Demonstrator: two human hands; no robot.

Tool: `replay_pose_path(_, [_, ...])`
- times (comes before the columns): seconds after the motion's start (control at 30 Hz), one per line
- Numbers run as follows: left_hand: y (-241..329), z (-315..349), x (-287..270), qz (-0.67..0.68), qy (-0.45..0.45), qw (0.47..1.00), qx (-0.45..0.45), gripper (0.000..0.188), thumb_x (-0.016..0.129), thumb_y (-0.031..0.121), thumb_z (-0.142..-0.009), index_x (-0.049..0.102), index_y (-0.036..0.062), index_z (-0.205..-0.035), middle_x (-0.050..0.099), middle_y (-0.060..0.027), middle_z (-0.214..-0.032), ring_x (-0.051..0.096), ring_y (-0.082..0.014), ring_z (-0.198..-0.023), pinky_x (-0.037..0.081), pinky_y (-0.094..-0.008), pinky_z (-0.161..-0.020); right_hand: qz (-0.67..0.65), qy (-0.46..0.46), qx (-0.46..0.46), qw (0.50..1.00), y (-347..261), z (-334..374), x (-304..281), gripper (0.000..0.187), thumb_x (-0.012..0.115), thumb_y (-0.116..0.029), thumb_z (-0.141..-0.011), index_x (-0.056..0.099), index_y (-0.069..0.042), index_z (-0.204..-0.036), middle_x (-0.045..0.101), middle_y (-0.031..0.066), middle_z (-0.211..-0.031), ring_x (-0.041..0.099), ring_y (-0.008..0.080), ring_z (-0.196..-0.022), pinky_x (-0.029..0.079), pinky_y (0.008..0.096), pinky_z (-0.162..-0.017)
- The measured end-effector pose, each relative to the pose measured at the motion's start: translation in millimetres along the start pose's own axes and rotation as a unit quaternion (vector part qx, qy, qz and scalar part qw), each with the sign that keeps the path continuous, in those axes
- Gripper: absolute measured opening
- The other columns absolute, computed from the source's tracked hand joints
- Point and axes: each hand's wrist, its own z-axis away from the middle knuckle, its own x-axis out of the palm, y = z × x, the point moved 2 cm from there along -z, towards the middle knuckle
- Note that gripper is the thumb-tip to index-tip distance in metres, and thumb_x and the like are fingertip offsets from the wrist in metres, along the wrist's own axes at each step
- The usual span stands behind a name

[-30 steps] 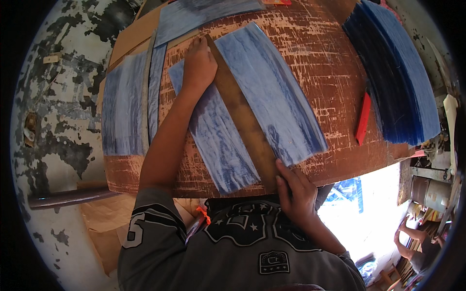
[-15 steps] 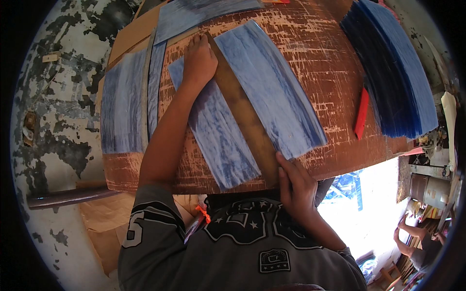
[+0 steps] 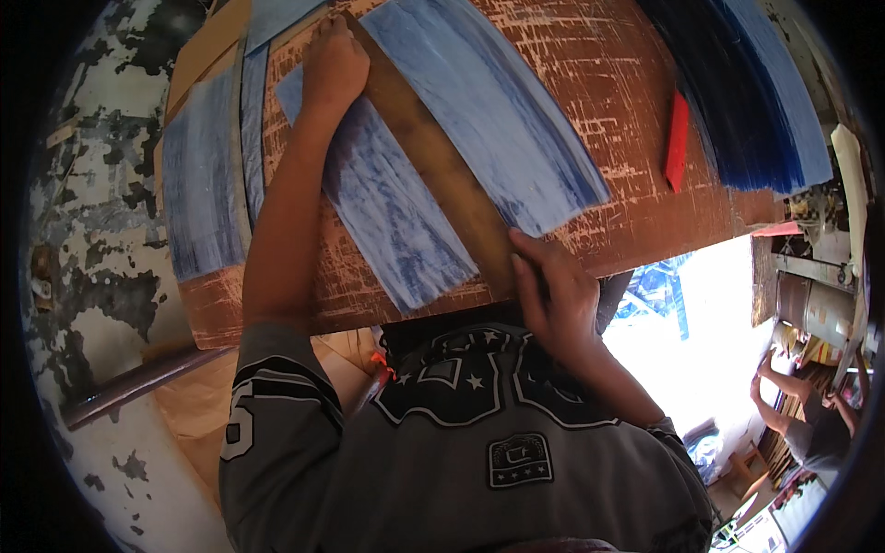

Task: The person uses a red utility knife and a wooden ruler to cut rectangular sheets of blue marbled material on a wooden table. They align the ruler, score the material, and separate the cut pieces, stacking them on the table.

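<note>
A long, flat brown straightedge lies at a slant over blue-and-white streaked sheet, which shows as one strip on its left and a wider piece on its right. My left hand presses on the far end of the straightedge, its fingers bent over it. At the near end, by the table's front edge, my right hand has thumb and forefinger against the straightedge's right side, close to the wider piece's corner. The other right fingers curl under, so the inside of that hand is hidden.
A thick stack of dark blue sheets stands on the right of the worn brown table. Beside it lies a red cutter-like tool. More streaked sheets lie at left. Another person is far off at lower right.
The view has shifted, so the table and everything on it sit higher and slightly left. Both hands keep their places at the ends of the straightedge.
</note>
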Motion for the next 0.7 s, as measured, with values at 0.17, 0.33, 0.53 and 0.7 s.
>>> replay_pose_path(0.17, [4.9,-3.6,-3.1,0.008,-0.116,0.991,-0.073,0.05,0.043,0.017,-0.108,0.054,-0.0078,-0.15,0.054,-0.0302,-0.155,0.052,-0.048,-0.143,0.044,-0.0508,-0.12,-0.006,-0.003,0.043,0.999,0.3,4.6,-1.0,0.021,0.077,-0.001,-0.095,0.068,0.0,-0.114,0.074,0.0165,-0.097,0.075,0.0342,-0.082,0.059,0.0397,-0.07])
replay_pose_path(0.33, [2.2,-1.8,-3.1,0.023,-0.096,0.993,-0.063,0.049,0.044,0.017,-0.108,0.055,-0.0076,-0.149,0.055,-0.0304,-0.154,0.052,-0.0474,-0.143,0.044,-0.0502,-0.12,-0.01,-0.004,0.057,0.998,0.1,4.2,-3.1,0.018,0.078,-0.001,-0.095,0.067,0.0,-0.109,0.073,0.0181,-0.093,0.076,0.0342,-0.081,0.059,0.0402,-0.069])
replay_pose_path(0.53, [-6.2,-0.9,3.2,0.012,-0.075,0.996,-0.048,0.049,0.044,0.017,-0.108,0.055,-0.0076,-0.149,0.057,-0.0307,-0.152,0.053,-0.0472,-0.142,0.044,-0.0496,-0.12,-0.014,0.003,0.056,0.998,-0.3,3.4,-4.0,0.016,0.077,-0.002,-0.096,0.067,0.0,-0.107,0.073,0.0183,-0.094,0.076,0.0343,-0.081,0.059,0.0405,-0.069])
replay_pose_path(0.7, [6.0,-4.4,-5.8,0.037,-0.104,0.991,-0.076,0.049,0.045,0.017,-0.108,0.055,-0.0089,-0.148,0.057,-0.0314,-0.151,0.054,-0.0478,-0.14,0.044,-0.0496,-0.12,-0.004,-0.003,0.066,0.998,0.3,2.0,-4.7,0.015,0.077,-0.003,-0.096,0.067,0.0,-0.107,0.073,0.0174,-0.094,0.075,0.0343,-0.082,0.059,0.0414,-0.07])
